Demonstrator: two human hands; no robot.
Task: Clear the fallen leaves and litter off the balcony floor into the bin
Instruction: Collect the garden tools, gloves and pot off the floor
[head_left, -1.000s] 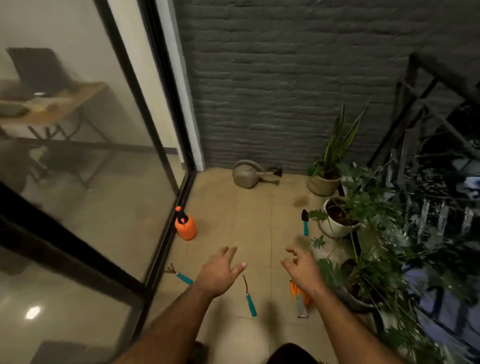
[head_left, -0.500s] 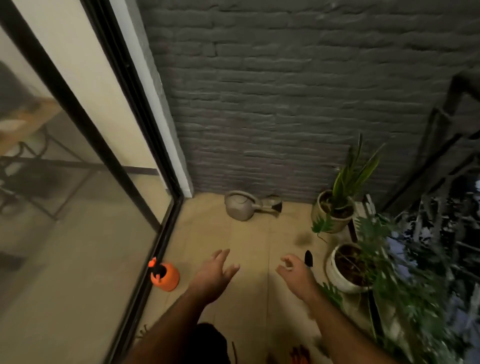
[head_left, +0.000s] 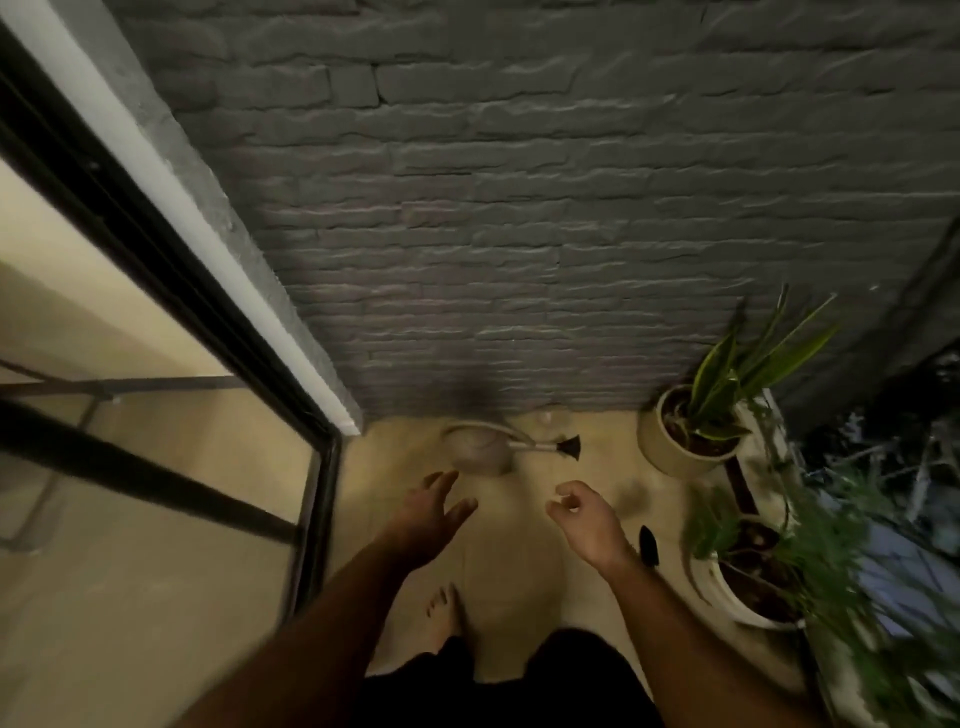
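Since the earlier frames the view had tipped up and drawn closer to the grey brick wall (head_left: 519, 208); the orange sprayer and the teal-handled tools had dropped out of sight, and the watering can (head_left: 480, 452) had come nearer the hands. The balcony floor (head_left: 498, 571) was pale beige tile, dim and blurred by motion, lying between the glass door frame (head_left: 317, 509) on the left and the plant pots on the right, running back to the foot of the wall. No leaf or scrap could be made out on it with any certainty, and no bin showed. A faint smudge on the tile near the pots was too blurred to name. The floor's long axis ran from the person's bare foot (head_left: 441, 613) towards the wall. The left hand (head_left: 428, 512) hovered above the tiles, fingers spread and relaxed, grasping nothing. The right hand (head_left: 587, 519) hung beside it, apart from it, fingers loosely curled and empty. The watering can lay against the wall's foot, its spout with a dark rose pointing right. A snake plant (head_left: 737, 379) stood in a beige pot in the corner; a white pot (head_left: 737, 597) sat nearer, with a dark trowel blade (head_left: 649, 544) just left of it.
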